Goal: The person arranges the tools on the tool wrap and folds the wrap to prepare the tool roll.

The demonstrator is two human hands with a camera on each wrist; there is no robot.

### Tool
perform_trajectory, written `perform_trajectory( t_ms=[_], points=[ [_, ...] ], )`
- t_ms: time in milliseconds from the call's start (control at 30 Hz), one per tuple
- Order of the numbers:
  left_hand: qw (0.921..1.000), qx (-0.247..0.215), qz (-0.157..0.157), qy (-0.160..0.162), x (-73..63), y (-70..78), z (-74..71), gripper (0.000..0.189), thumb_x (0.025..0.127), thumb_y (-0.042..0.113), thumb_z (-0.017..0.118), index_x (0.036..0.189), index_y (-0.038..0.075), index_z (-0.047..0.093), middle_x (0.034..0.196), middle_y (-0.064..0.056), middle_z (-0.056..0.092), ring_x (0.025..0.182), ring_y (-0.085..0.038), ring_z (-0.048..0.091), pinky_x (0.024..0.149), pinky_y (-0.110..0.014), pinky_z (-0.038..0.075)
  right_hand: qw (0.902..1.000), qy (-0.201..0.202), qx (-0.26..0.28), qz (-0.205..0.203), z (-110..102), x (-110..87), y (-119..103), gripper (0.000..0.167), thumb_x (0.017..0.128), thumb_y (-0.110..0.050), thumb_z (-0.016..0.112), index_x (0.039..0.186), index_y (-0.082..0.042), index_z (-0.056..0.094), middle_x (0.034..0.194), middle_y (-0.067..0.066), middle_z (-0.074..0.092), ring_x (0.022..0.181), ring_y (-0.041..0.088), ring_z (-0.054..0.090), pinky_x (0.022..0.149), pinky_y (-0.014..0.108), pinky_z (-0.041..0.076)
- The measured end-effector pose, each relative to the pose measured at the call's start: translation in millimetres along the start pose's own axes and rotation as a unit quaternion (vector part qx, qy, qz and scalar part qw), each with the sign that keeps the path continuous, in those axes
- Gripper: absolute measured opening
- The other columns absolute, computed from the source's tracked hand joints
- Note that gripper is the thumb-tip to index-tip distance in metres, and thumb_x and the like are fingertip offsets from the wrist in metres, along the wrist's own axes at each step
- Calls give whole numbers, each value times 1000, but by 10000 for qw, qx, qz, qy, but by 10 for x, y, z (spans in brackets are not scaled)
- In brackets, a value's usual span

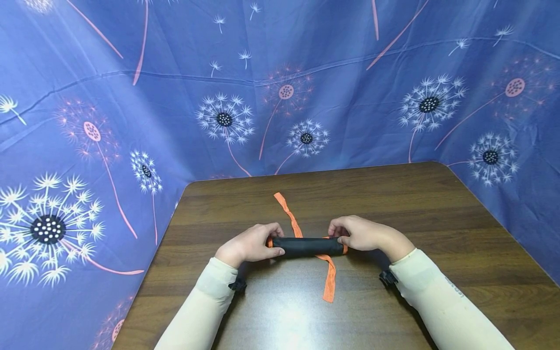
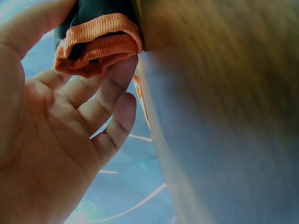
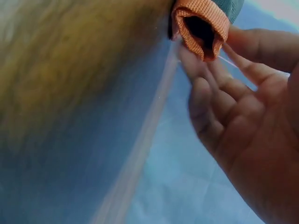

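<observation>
A black fabric roll (image 1: 306, 247) with orange edging lies crosswise on the table in the head view. My left hand (image 1: 253, 244) holds its left end between thumb and fingers. At the opposite end my right hand (image 1: 365, 235) pinches the roll the same way. The left wrist view shows the rolled layers of orange trim (image 2: 100, 39) above the palm. In the right wrist view, the other orange-trimmed end (image 3: 202, 11) has a dark hollow in its middle. An orange strap (image 1: 329, 282) runs out from under the roll toward me, and another length extends away behind it.
The brown wood-grain table (image 1: 393, 194) has rounded far corners. A blue curtain (image 1: 350, 107) with a dandelion print hangs behind it and along both sides. Dark wrist bands (image 1: 238, 284) sit at both cream sleeves (image 1: 199, 306).
</observation>
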State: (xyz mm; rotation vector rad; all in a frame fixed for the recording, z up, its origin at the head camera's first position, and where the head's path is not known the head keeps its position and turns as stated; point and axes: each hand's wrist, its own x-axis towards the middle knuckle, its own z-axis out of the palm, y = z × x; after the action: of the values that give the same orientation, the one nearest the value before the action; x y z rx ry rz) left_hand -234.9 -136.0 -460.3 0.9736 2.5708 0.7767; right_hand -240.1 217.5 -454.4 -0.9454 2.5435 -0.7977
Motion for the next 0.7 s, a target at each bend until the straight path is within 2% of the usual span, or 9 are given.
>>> perform_trajectory(
  t_ms=[100,200,300,467,600,700],
  points=[
    [9999,74,-7,79,0,-3,5,24,95,32,80,109,23,62,85,16,67,67,-3,64,71,-29,51,9984,392,-206,-354,13,5,10,28,88,6,74,99,-20,69,95,-5,62,87,12,60,78,36,52],
    [9989,384,-26,257,3,-4,12,21,96,34,78,109,23,66,92,13,62,75,-7,58,72,-29,48,9971,525,-208,-505,15,2,21,28,85,4,78,95,-22,70,93,-5,60,83,13,59,74,33,51],
    [9969,654,-4,427,8,-2,12,21,97,34,77,111,21,71,99,8,56,82,-10,53,75,-29,47,9977,445,-111,-490,11,-7,32,25,84,-3,83,97,-22,71,92,-4,60,80,16,62,71,31,51],
    [9941,723,342,738,22,-19,-2,25,97,27,78,119,20,70,105,4,60,89,-12,53,82,-32,48,9987,298,-219,-354,9,-16,35,31,78,-14,92,101,-24,73,96,-9,63,83,17,65,72,31,52],
    [9921,678,483,936,25,-29,-17,24,96,24,80,117,22,69,103,3,63,88,-13,54,80,-33,47,9986,210,-360,-329,10,-16,39,27,83,-14,89,102,-26,75,95,-14,64,81,10,64,72,30,52],
    [9931,601,382,926,24,-24,-20,20,97,25,79,115,25,72,97,4,63,82,-12,55,75,-32,47,9986,155,-403,-316,8,-16,48,23,88,-12,85,105,-26,77,95,-15,65,79,7,63,71,30,52]
  ],
)
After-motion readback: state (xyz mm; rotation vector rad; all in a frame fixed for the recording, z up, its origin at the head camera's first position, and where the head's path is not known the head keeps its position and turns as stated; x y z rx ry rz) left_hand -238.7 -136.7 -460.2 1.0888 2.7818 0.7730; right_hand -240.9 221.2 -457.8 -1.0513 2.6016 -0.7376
